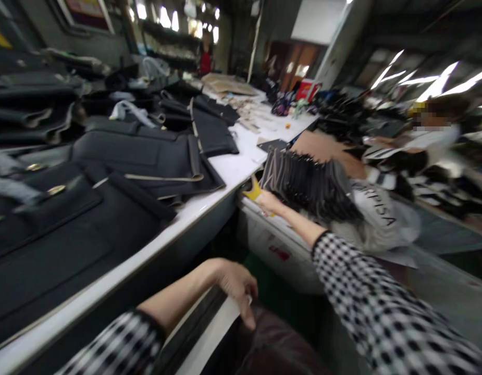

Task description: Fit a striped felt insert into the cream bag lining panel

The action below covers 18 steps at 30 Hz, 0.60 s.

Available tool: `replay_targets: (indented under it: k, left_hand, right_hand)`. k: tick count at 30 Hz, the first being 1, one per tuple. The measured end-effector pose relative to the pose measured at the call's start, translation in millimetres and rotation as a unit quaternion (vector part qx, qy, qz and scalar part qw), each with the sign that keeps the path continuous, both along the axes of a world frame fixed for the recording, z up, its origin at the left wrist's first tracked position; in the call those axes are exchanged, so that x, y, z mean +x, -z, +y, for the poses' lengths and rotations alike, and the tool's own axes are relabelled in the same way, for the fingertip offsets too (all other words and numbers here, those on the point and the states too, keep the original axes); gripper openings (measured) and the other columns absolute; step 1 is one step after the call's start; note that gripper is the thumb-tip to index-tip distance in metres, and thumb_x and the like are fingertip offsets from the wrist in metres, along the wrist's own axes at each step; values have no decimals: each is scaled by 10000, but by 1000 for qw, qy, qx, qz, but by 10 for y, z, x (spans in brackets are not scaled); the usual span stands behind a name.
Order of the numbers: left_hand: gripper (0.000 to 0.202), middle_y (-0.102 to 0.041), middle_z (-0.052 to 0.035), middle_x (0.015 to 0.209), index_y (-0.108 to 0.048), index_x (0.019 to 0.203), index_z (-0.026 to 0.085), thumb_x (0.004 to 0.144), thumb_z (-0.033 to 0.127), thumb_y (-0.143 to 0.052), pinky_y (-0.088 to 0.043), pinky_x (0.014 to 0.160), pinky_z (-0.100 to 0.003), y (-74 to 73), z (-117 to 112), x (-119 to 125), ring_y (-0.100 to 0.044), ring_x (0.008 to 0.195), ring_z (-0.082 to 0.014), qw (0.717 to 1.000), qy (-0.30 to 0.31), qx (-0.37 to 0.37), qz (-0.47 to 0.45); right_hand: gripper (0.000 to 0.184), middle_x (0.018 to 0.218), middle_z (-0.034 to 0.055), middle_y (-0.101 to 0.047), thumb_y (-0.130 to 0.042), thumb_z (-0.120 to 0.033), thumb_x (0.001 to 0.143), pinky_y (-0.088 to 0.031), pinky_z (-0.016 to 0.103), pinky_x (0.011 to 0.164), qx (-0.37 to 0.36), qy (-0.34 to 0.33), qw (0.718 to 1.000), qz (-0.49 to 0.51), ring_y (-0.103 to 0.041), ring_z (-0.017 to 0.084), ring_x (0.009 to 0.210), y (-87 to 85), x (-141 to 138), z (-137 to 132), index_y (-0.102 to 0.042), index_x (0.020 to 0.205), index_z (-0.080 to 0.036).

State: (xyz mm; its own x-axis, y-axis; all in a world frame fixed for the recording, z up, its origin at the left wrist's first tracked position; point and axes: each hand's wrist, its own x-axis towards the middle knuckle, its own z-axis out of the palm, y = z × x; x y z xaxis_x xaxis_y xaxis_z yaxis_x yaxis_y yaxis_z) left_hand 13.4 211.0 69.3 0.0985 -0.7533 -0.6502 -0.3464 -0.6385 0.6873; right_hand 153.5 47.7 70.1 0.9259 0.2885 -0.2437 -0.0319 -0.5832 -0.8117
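Left hand (236, 284): white-striped, dark flat panel (211, 338) – gripped | Right hand (271, 202): blurred yellow object (254, 191) – held near left corner of whitish plastic bin (260, 240)

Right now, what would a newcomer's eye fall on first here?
Probably the black-and-white checkered cloth sleeves at the bottom edge. Then the large black leather-like pieces spread over the white tabletop at left, and the bright yellow object in the right hand, near the middle.
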Motion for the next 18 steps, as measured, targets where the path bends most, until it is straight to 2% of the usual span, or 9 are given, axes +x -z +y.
replay_targets:
  k: [2,5,7,9,11,13,18]
  left_hand:
    - [935,-640,-106,1265,-534,1339,131,556,566,-802,-449,1005,-340,130,42,6,-580,1179,-297,999,5,-26,30]
    - [955,-655,-115,1219,-512,1337,59,559,535,-796,-470,971,-315,280,86,29,-601,1130,-292,996,-6,-54,64]
    - [962,-661,-129,1196,-482,1344,7,566,481,-788,-477,957,-305,313,84,36,-603,1120,-292,995,-4,-61,79]
    - [974,-658,-143,1200,-450,1356,-28,563,432,-780,-479,954,-302,317,66,46,-590,1142,-298,994,7,-63,85]
    - [975,-649,-148,1223,-442,1362,-24,558,413,-779,-486,947,-307,321,52,68,-582,1158,-305,995,19,-60,81]
    - [947,-652,-141,1227,-445,1369,4,578,410,-770,-492,944,-314,334,45,98,-594,1147,-303,995,30,-55,80]
    - [985,-586,-173,1331,-323,1444,-9,604,291,-740,-469,993,-314,369,50,142,-563,1212,-286,998,19,-33,57]
  right_hand:
    - [163,660,1,-549,-506,-239,820,-477,280,500,36,9,995,92,-506,119,499,236,-314,-273,-525,957,-154]
    - [313,730,37,-608,-544,-226,652,-525,328,528,79,-10,977,199,-593,170,564,483,-886,-679,-475,952,-168]
    - [327,792,63,-650,-577,-253,666,-527,308,518,128,-41,952,276,-608,167,572,527,-1297,-898,-481,966,-162]
    - [301,755,64,-659,-589,-365,788,-482,249,447,145,-79,929,332,-585,140,508,506,-1650,-1009,-500,979,-149]
    - [381,652,42,-636,-553,-505,870,-419,199,375,111,-114,916,368,-538,112,422,455,-1888,-995,-522,963,-137]
    - [471,579,14,-601,-524,-598,881,-377,167,334,52,-150,907,389,-488,87,365,400,-2003,-890,-540,938,-131]
    - [532,550,-16,-559,-465,-659,891,-356,141,311,-37,-236,896,375,-455,65,347,374,-2013,-596,-576,883,-139]
